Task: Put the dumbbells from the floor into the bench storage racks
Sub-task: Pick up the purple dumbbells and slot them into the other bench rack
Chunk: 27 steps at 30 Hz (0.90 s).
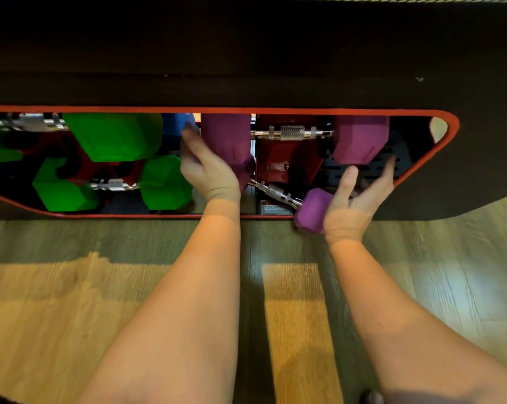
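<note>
The bench's black side panel has a red-trimmed opening (450,132) onto the storage racks. An upper purple dumbbell (360,139) lies level on the red rack. Below it a second purple dumbbell (313,211) sits tilted, its near head sticking out over the opening's lower edge. My left hand (205,167) lies with fingers spread against the left purple heads. My right hand (360,191) is open, palm facing left, its heel touching the tilted dumbbell's near head. Green dumbbells (115,135) fill the left racks.
Wooden floor (450,272) runs in front of the bench, with sunlit patches. A blue dumbbell head (173,126) shows behind the green ones. A black perforated plate (392,158) lines the right end of the opening. A white warning label (275,207) sits low in the middle.
</note>
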Each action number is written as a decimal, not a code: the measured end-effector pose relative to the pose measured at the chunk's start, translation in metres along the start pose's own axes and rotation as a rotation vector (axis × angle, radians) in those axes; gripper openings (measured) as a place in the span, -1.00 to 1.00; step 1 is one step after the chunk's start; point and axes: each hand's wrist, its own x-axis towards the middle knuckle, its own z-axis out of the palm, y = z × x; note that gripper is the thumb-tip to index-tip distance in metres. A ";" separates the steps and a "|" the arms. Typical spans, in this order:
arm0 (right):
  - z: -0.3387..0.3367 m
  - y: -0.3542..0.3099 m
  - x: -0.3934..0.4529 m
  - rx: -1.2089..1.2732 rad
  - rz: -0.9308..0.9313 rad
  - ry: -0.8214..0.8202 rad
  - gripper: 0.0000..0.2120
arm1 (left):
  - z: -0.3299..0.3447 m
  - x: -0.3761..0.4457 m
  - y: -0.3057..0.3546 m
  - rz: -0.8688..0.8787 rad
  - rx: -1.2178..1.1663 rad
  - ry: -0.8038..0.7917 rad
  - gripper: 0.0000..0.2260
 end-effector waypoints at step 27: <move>0.028 0.043 0.014 -0.385 0.210 -0.334 -0.20 | -0.032 -0.004 -0.076 -0.059 0.799 -0.433 -0.56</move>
